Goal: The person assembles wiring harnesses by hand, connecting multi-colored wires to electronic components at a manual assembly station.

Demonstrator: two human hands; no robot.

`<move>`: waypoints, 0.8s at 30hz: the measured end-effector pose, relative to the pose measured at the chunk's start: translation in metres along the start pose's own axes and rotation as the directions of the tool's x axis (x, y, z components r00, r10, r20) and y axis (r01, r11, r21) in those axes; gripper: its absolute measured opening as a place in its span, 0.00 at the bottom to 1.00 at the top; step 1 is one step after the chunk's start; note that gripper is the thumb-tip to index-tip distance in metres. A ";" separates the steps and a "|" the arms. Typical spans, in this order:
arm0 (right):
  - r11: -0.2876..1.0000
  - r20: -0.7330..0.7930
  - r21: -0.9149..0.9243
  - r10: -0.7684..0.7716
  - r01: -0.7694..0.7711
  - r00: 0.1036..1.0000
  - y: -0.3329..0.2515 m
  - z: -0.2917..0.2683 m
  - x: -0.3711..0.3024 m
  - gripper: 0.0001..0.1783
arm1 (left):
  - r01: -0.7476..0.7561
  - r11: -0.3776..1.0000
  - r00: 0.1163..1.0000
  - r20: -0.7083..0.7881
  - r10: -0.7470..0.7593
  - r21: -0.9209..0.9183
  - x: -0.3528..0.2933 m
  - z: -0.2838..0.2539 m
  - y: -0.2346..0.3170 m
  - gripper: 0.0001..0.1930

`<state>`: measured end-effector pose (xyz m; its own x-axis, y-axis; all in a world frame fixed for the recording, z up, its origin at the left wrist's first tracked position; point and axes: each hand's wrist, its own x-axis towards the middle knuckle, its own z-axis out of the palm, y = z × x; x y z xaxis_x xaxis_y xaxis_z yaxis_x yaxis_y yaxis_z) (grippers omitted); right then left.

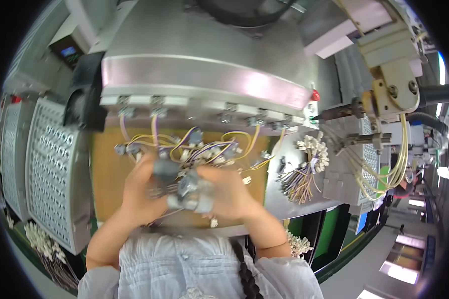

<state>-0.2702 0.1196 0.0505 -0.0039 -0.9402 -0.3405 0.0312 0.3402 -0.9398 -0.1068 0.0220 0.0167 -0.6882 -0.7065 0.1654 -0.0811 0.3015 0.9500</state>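
Over the brown worktop (105, 182), near its front edge, your left hand (142, 192) and right hand (228, 192) are close together, both turned inward. A small silvery part (187, 183) shows between them, but blur hides which hand, if either, grips it. Just beyond lie tangled yellow and purple wires (204, 152); a white-tipped wire bundle (300, 182) rests to your right.
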 end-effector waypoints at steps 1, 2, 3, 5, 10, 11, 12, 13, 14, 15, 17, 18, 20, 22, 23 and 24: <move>0.888 -0.153 -0.318 -0.393 0.331 0.907 0.003 -0.002 -0.002 0.09 | -0.052 0.980 0.993 0.112 0.031 0.190 -0.008 -0.001 -0.006 0.17; 0.933 -0.222 -0.158 -0.353 0.323 0.909 0.008 0.001 -0.003 0.10 | -0.123 0.921 0.974 0.222 0.041 0.369 -0.012 -0.002 -0.012 0.17; 0.947 -0.211 -0.145 -0.313 0.287 0.926 0.010 -0.001 -0.004 0.12 | -0.186 0.853 0.951 0.307 0.032 0.488 -0.015 0.000 -0.011 0.15; 0.958 -0.219 -0.139 -0.276 0.250 0.936 0.014 -0.004 -0.007 0.15 | -0.259 0.772 0.920 0.391 0.015 0.581 -0.022 0.007 -0.016 0.12; 0.935 -0.185 -0.017 -0.350 0.353 0.918 0.015 -0.008 0.002 0.15 | -0.164 0.853 0.926 0.375 -0.040 0.495 -0.008 0.006 -0.005 0.07; 0.928 -0.174 -0.067 -0.372 0.366 0.912 0.018 -0.010 0.004 0.16 | -0.254 0.814 0.912 0.409 0.023 0.522 -0.004 0.004 -0.003 0.06; 0.930 -0.183 -0.070 -0.368 0.361 0.912 0.016 -0.011 0.006 0.16 | -0.342 0.767 0.892 0.444 0.084 0.542 0.000 0.004 -0.002 0.06; 0.931 -0.197 -0.061 -0.364 0.359 0.910 0.013 -0.012 0.007 0.15 | -0.331 0.741 0.885 0.464 0.030 0.584 0.002 0.004 0.002 0.07; 0.932 -0.209 -0.049 -0.361 0.359 0.909 0.009 -0.010 0.008 0.15 | -0.335 0.744 0.882 0.470 0.031 0.579 0.001 0.002 0.004 0.07; 0.918 -0.229 -0.064 -0.394 0.391 0.890 0.006 -0.008 0.009 0.15 | -0.178 0.808 0.857 0.491 -0.153 0.562 0.000 -0.001 0.007 0.08; 0.927 -0.221 -0.079 -0.375 0.366 0.901 0.008 -0.004 0.012 0.15 | -0.012 0.835 0.796 0.511 -0.325 0.550 -0.002 -0.003 0.006 0.08; 0.934 -0.206 -0.092 -0.357 0.345 0.911 0.008 -0.001 0.013 0.16 | -0.066 0.836 0.796 0.534 -0.285 0.544 -0.004 -0.002 0.004 0.11; 0.937 -0.210 -0.125 -0.347 0.327 0.914 0.006 0.003 0.014 0.15 | -0.116 0.833 0.799 0.549 -0.244 0.540 -0.009 -0.005 0.001 0.13; 0.939 -0.208 -0.154 -0.336 0.309 0.919 0.004 0.007 0.014 0.15 | -0.117 0.762 0.771 0.541 -0.335 0.637 -0.015 -0.013 -0.001 0.17; 0.961 -0.292 0.133 -0.194 0.241 0.936 0.004 0.008 0.012 0.15 | -0.075 0.759 0.791 0.502 -0.349 0.646 -0.013 -0.020 0.008 0.20; 0.894 -0.328 0.414 -0.030 0.172 0.944 0.004 0.010 0.012 0.15 | -0.065 0.755 0.797 0.489 -0.354 0.652 -0.015 -0.030 0.009 0.20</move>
<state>-0.2606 0.1098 0.0432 -0.3320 -0.8933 -0.3029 0.4413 0.1366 -0.8869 -0.0754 0.0161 0.0303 -0.8726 -0.3563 -0.3341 -0.4868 0.6911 0.5342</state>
